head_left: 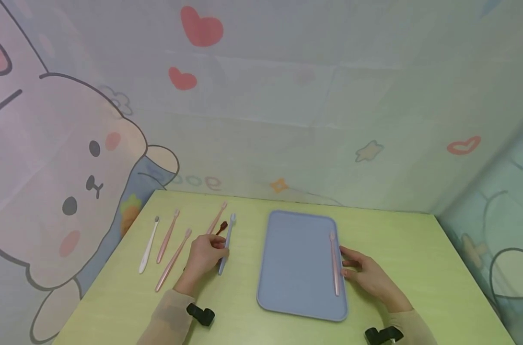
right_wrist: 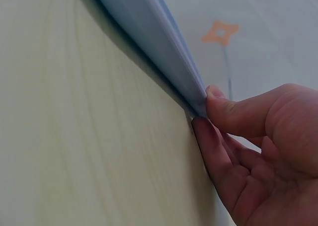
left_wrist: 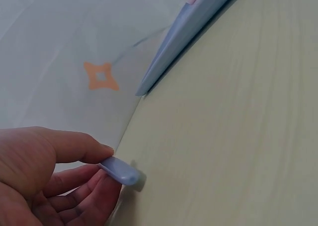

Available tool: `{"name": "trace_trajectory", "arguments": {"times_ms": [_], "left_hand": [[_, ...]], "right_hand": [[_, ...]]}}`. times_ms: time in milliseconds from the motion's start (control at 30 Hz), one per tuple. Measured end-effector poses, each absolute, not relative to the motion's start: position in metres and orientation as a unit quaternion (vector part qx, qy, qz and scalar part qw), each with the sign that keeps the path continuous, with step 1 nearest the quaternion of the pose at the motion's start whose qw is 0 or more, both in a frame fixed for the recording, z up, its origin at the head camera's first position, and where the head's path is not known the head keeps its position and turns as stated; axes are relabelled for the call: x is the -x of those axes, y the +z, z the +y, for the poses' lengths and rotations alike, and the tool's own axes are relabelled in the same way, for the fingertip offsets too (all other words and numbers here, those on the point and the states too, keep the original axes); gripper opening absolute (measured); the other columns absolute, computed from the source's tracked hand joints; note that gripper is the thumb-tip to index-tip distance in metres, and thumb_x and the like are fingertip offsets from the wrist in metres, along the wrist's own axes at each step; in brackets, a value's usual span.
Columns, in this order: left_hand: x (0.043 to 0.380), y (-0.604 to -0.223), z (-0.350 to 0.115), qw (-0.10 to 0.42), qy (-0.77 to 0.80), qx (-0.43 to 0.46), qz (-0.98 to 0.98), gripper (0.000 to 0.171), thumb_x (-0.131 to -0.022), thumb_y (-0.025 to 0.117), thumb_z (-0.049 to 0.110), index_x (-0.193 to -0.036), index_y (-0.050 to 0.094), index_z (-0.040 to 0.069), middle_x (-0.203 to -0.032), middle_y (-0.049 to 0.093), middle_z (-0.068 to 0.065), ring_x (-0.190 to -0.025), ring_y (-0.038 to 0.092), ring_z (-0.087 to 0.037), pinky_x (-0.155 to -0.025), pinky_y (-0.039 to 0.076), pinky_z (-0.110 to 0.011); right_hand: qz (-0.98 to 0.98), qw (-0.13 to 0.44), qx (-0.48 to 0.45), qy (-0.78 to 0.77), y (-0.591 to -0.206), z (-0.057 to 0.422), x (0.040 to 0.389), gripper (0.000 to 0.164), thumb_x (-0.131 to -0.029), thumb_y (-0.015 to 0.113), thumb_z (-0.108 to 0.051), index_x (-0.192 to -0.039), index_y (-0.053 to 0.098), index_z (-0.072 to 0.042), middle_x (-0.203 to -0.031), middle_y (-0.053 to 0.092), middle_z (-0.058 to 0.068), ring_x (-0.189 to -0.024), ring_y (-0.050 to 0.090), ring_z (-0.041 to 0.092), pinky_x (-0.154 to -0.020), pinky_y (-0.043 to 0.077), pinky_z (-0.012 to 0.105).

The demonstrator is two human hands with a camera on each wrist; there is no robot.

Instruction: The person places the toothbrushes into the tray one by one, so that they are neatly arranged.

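Now L hand (head_left: 204,255) pinches blue t'brush (head_left: 229,234), R hand (head_left: 368,275) holds tray (head_left: 296,268).

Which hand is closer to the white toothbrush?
Left. The left hand is to the right of the white toothbrush, pinching a blue toothbrush; the right hand is farther over, holding the tray.

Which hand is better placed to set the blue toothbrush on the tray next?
Likely the left hand: it pinches the blue toothbrush left of the tray, while the right hand holds the tray's right edge.
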State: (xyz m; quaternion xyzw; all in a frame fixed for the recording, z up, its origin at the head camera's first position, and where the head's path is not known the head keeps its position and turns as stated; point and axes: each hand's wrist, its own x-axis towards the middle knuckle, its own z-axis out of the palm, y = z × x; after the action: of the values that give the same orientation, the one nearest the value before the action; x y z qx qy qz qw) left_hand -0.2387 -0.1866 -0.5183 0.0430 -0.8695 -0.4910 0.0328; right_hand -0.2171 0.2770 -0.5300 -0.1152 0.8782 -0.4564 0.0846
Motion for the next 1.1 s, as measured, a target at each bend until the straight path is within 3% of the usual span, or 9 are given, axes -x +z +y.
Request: {"name": "trace_trajectory", "arguments": {"times_ms": [467,733,967,1100], "left_hand": [[0.237,-0.511,-0.18,0.02,-0.569,-0.046,-0.821,0.027,-0.09,0.08,-0.001,-0.116,0.078,-0.003,-0.094,0.071,-0.011,-0.075,0.07,-0.017,-0.063,0.063,-0.031],[0.237,-0.51,-0.176,0.009,-0.594,-0.048,-0.803,0.027,-0.093,0.08,0.001,-0.119,0.077,-0.003,-0.1,0.073,-0.013,-0.073,0.072,-0.02,-0.065,0.065,-0.033],[0.235,-0.505,-0.171,-0.001,-0.644,-0.044,-0.764,0.03,-0.093,0.079,-0.001,-0.122,0.075,-0.005,-0.102,0.071,-0.014,-0.077,0.073,-0.019,-0.067,0.065,-0.036],[0.23,-0.5,-0.166,-0.005,-0.661,-0.036,-0.75,0.033,-0.092,0.079,-0.001,-0.124,0.074,-0.006,-0.103,0.072,-0.016,-0.077,0.073,-0.019,-0.071,0.066,-0.041]], "right_hand": [[0.874,0.091,0.12,-0.463,-0.531,0.28,0.219,0.075,-0.098,0.079,-0.014,-0.161,0.042,0.003,-0.144,0.063,0.024,-0.129,0.062,0.04,-0.116,0.039,0.062],[0.877,0.091,0.12,-0.456,-0.528,0.278,0.217,0.073,-0.098,0.078,-0.012,-0.161,0.042,0.004,-0.144,0.063,0.025,-0.127,0.064,0.038,-0.112,0.045,0.057],[0.874,0.093,0.12,-0.461,-0.52,0.273,0.215,0.071,-0.096,0.078,-0.005,-0.157,0.043,0.009,-0.133,0.068,0.028,-0.122,0.067,0.041,-0.104,0.054,0.046],[0.877,0.096,0.114,-0.457,-0.517,0.271,0.214,0.07,-0.097,0.077,-0.004,-0.157,0.044,0.01,-0.131,0.068,0.029,-0.122,0.067,0.042,-0.106,0.053,0.051]]}}
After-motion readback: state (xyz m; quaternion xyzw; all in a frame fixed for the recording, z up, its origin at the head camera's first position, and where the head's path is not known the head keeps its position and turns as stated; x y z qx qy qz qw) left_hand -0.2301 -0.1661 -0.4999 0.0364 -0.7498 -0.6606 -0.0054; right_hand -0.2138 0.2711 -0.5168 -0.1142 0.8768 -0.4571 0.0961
